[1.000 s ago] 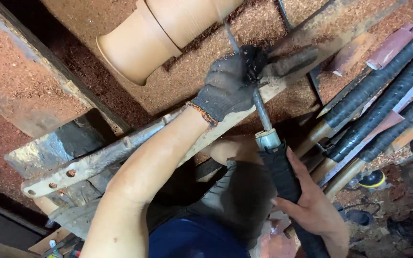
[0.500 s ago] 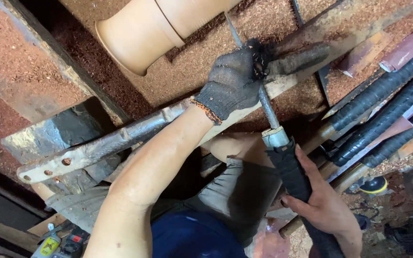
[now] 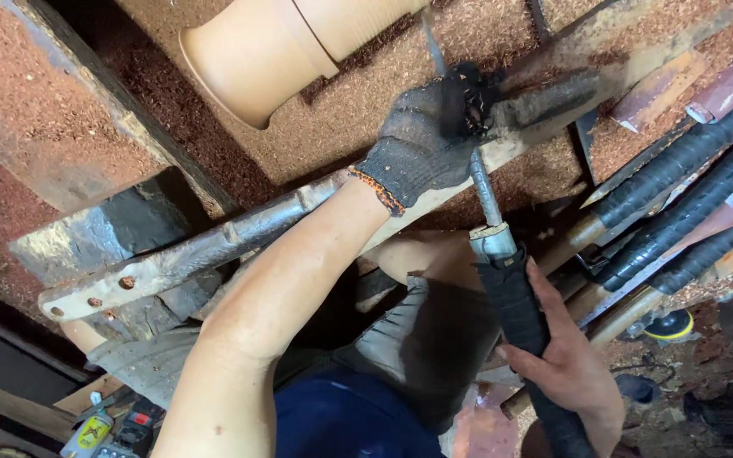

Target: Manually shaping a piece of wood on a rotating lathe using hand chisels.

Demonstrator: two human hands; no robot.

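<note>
The gloved left hand clamps the chisel onto the rest, while the bare right hand grips its handle. I think the blade should meet the wood lightly and stay pressed on the rest.

Single head cam, steep downward look, v. close over lathe rest.
</note>
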